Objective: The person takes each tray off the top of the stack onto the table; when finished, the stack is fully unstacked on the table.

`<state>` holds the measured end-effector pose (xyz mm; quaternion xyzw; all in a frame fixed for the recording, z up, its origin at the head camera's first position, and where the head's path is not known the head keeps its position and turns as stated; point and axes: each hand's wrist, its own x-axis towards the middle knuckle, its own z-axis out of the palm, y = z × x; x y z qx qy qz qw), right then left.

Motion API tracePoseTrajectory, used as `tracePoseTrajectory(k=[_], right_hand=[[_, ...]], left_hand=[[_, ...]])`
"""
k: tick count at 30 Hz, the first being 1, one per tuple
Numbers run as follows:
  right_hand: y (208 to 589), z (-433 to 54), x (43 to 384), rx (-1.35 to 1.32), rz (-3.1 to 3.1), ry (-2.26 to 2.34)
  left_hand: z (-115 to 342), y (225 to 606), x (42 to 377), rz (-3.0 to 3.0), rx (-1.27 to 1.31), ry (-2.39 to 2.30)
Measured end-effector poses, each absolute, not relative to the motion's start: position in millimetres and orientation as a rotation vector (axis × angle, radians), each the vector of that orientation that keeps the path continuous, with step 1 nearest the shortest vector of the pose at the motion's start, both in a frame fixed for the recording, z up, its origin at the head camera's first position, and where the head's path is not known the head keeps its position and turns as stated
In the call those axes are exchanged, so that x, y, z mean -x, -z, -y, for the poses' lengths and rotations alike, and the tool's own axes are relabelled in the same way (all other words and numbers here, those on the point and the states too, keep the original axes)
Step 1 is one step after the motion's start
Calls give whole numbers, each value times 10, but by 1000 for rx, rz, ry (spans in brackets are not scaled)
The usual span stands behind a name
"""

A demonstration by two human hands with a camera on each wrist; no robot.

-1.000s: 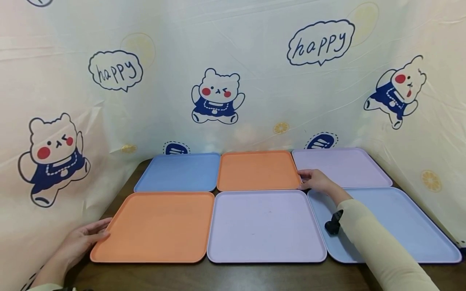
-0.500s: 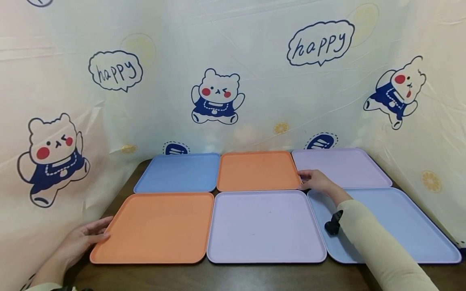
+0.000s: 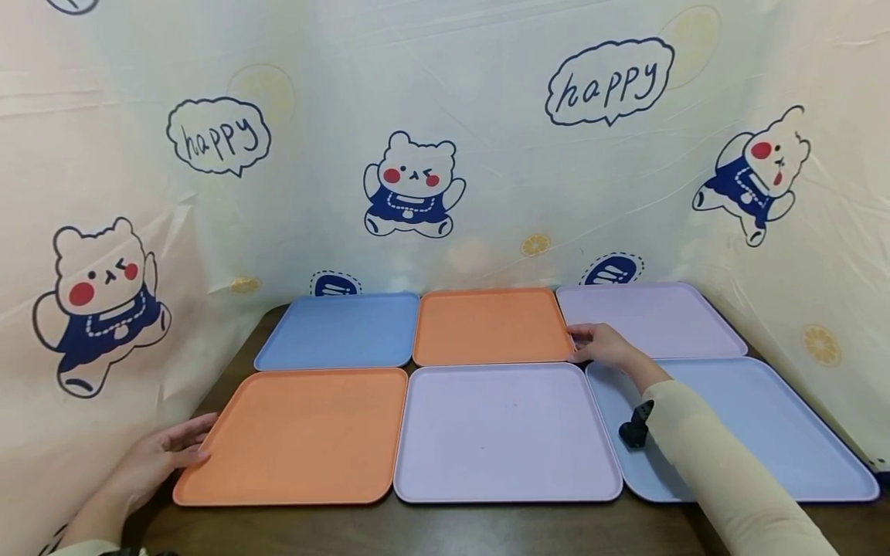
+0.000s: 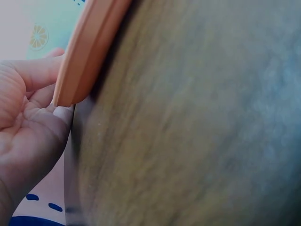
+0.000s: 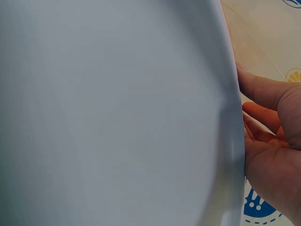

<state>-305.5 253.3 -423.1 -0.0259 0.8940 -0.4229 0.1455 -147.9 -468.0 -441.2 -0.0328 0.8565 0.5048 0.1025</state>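
My left hand (image 3: 149,463) is at the left rim of the front orange tray (image 3: 299,436). Its thumb and straight fingers are spread along that edge. In the left wrist view the thumb is at the corner of the tray (image 4: 89,52), and the fingers pass partly behind its side. My right hand (image 3: 612,347) reaches over the front right blue tray (image 3: 751,432), fingertips against the right rim of the rear orange tray (image 3: 494,328). The rear purple tray (image 3: 660,316) is partly behind this hand. In the right wrist view, the pale blue surface hides part of the fingers.
Several trays form two rows, edges close together. A purple tray (image 3: 507,432) is in the front middle and a blue one (image 3: 337,332) at the back left. The wooden table (image 3: 431,533) shows along the front. A printed cloth (image 3: 306,201) closes off the back and sides.
The front orange tray has shifted very slightly toward the front edge, with my left thumb moving along with it. My right hand stays at the rear orange tray.
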Motion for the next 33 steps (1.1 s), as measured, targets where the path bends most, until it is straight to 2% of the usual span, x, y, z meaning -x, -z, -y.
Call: tracePoseTrajectory(k=[5, 12, 19, 26, 33], right_hand=[[4224, -2522, 3072, 86, -2573, 1224], [4218, -2529, 3065, 98, -2568, 1235], [4179, -2545, 3005, 150, -2593, 1218], [4133, -2569, 2952, 147, -2626, 1166], [4003, -2555, 2836, 158, -2673, 1125]], left_hand=[[4685, 4409, 1470, -2526, 84, -1504], [4618, 4321, 1500, -2579, 199, -1312], [4485, 4168, 1569, -2606, 152, -1247], [4240, 3980, 1667, -2628, 68, -1347], [3888, 3735, 1783, -2735, 5, -1257]])
